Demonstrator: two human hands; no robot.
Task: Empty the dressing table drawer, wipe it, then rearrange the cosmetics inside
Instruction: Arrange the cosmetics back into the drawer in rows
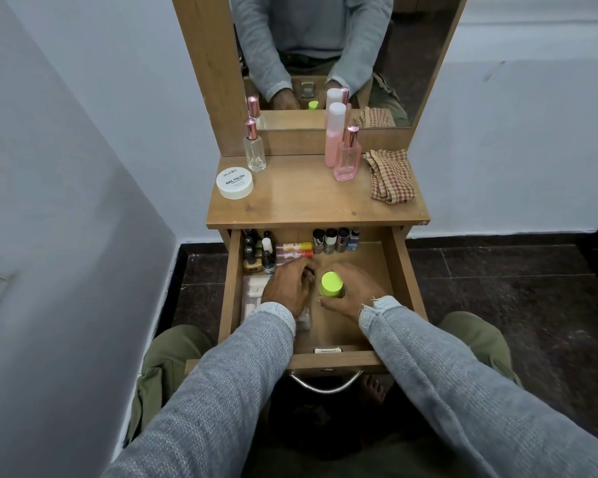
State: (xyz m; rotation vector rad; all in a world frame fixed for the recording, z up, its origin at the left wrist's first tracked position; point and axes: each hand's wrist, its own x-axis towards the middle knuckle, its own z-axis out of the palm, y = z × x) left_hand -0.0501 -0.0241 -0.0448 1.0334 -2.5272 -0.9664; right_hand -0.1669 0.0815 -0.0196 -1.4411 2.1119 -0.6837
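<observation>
The wooden drawer [399, 270] is pulled out under the dressing table top [311, 201]. My right hand [353, 291] is wrapped around an upright bottle with a lime-green cap [331, 283] in the drawer's middle. My left hand [290, 286] reaches down beside it, fingers curled over something small that I cannot make out. Along the drawer's back stand dark nail polish bottles [256, 251] at the left, two orange tubes [294, 250] lying flat, and several small bottles [335, 240]. A clear packet [252, 298] lies at the drawer's left.
On the top stand a white nail polish remover jar [234, 182], a clear perfume bottle [254, 146], a pink spray bottle [335, 136], a pink perfume bottle [348, 155] and a checked cloth [390, 175]. A mirror [325, 56] rises behind. White walls flank the table.
</observation>
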